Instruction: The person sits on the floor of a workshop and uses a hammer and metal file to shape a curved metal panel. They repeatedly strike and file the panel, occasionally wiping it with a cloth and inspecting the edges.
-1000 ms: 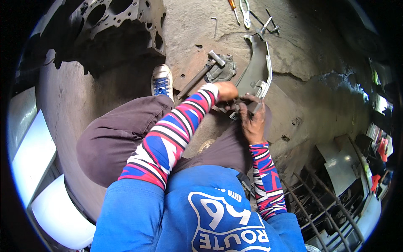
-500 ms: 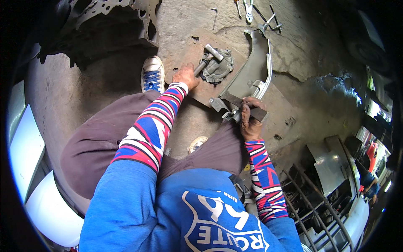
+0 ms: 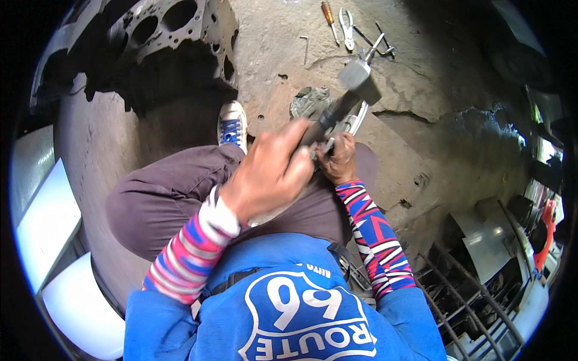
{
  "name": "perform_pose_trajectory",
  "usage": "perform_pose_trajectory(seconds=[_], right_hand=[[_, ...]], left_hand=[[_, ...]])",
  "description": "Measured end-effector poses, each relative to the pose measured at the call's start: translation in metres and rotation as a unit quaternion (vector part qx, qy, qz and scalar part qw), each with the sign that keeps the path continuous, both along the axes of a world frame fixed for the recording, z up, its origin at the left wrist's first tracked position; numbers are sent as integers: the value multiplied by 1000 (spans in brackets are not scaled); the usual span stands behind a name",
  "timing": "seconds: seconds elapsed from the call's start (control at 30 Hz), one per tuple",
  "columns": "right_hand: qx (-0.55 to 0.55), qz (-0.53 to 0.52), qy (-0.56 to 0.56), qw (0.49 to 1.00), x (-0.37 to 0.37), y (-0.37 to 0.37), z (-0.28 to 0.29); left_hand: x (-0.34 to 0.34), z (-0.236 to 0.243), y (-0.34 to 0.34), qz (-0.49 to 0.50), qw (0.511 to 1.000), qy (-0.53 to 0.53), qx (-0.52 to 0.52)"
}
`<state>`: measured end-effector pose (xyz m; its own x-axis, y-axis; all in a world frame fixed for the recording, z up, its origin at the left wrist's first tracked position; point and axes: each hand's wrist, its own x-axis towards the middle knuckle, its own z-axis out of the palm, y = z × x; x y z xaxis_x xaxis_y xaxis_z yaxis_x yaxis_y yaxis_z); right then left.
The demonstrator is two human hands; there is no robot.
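The hammer is raised above the curved metal part, its dark handle wrapped by the left hand. Just below the hammer head, the part is pinched against the concrete floor by the right hand — fingers closed on it. A glancing blow could land on those fingers, since they sit so near the strike point, or the part could be knocked loose. Beyond the hammer, pliers and a screwdriver lie — a grey rag beside it.
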<state>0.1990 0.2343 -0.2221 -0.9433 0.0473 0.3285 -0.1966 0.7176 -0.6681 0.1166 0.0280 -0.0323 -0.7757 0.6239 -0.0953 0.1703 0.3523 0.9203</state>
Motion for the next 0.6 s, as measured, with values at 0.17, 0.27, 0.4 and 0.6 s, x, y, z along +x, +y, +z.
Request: perform_pose_trajectory(seconds=[0.17, 0.27, 0.4, 0.6], right_hand=[[4, 27, 14, 1000, -2, -2, -3], [10, 24, -10, 1000, -1, -1, -6], [8, 17, 9, 1000, 5, 1, -11], [-2, 14, 24, 1000, 3, 5, -12]], left_hand=[[52, 39, -10, 43, 998, 48, 28], [60, 29, -10, 10, 979, -20, -200], [67, 29, -14, 71, 987, -11, -144], [74, 20, -13, 88, 974, 208, -12]])
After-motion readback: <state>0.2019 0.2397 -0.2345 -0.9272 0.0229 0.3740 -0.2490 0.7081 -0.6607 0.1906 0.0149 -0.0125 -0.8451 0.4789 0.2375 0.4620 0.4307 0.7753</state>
